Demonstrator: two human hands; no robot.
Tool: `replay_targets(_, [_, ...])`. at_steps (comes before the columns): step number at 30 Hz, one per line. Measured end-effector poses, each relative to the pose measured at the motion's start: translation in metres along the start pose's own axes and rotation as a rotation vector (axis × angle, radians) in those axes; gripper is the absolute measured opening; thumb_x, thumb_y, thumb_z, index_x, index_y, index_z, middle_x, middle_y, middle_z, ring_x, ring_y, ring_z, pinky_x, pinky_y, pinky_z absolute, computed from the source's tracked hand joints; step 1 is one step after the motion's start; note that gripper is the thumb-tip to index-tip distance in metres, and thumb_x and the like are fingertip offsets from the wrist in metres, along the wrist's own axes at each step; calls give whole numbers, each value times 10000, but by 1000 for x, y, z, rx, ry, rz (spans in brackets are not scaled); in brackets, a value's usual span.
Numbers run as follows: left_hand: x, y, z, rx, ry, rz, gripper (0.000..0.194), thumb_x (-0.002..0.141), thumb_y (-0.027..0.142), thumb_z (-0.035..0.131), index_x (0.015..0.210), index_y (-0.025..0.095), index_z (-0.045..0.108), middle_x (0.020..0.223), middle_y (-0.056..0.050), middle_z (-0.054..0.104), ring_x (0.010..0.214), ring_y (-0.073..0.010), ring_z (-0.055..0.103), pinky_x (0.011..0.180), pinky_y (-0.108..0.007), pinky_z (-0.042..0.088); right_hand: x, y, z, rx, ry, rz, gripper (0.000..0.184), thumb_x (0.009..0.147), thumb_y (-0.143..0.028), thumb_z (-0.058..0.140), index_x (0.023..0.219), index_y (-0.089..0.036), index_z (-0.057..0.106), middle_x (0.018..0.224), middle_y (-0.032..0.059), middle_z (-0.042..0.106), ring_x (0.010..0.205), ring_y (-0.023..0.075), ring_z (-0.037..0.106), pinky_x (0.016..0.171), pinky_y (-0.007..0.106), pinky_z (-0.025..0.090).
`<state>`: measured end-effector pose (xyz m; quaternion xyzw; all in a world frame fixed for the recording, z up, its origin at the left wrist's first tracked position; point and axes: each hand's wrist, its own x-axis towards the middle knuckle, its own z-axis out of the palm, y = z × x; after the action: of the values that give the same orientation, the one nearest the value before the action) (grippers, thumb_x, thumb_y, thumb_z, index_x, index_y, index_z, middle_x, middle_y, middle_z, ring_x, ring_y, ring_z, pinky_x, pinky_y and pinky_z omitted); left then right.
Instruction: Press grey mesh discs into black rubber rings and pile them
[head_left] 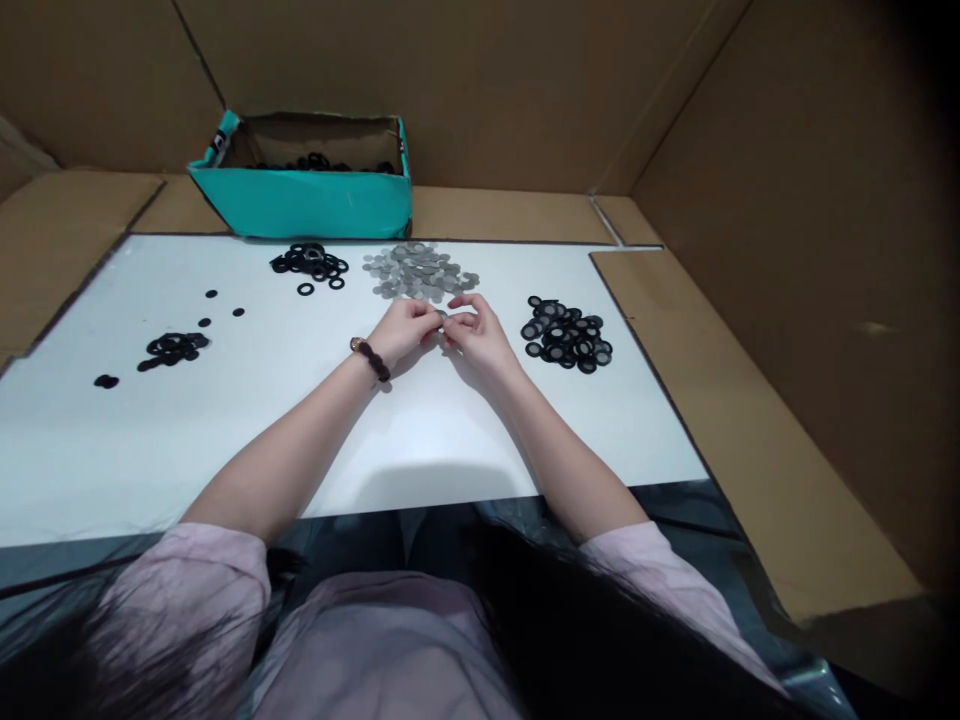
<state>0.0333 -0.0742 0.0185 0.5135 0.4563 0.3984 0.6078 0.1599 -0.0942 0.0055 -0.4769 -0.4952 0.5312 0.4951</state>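
Note:
My left hand [403, 330] pinches a small grey disc [442, 314] between thumb and fingertips; most of the disc is hidden. From the other side, my right hand [480, 338] closes its thumb and curled fingers on the same disc, with the index finger raised. Just beyond the fingertips lies a heap of flat grey discs [420, 270]. Right of my right hand is a pile of black rings with grey centres [568, 335]. Plain black rings [309, 262] lie in a loose pile to the far left of the grey heap.
A turquoise box [315, 203] with black rings inside stands at the back. More black pieces [176, 348] lie at the left of the white tabletop [285, 340], with a few scattered singly. Cardboard walls [510, 90] enclose the back and sides.

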Motion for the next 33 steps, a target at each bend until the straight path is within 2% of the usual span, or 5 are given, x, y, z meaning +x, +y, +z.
replay_targets(8, [-6,3,-7,365,-172,84,116,649,192,627,575,155,545,543,2,549,514,-98,481,493,-233,364,1,-11,-22,-144,-225,17,47,721,-157,587,763,-169,603,505,-51,503,447,72,460,458,203,384])
replay_targets(18, [-3,3,-7,221,-139,90,162,677,171,577,540,169,491,502,13,493,488,-95,464,511,-247,379,1,-6,-10,-116,-57,-70,117,734,-180,567,850,-198,573,540,-67,521,486,81,474,488,200,425])
replay_targets(24, [-8,7,-6,337,-263,55,137,660,178,615,557,161,525,514,18,507,481,-89,441,496,-238,342,0,-19,-26,-294,-314,-56,105,731,-130,524,746,-171,620,536,-41,530,472,77,431,478,206,368])
replay_targets(29, [-1,0,-4,247,-106,71,180,694,209,602,547,167,507,499,15,487,480,-92,448,502,-239,359,-2,-15,-21,-194,-90,-36,171,727,-162,566,892,-207,578,534,-68,520,483,93,497,486,203,412])
replay_targets(33, [-2,1,-12,315,-275,86,156,688,230,629,576,156,549,534,8,533,490,-91,454,503,-233,356,-2,-17,-21,-294,-166,-38,39,708,-154,584,735,-174,604,510,-38,532,463,91,477,475,211,388])
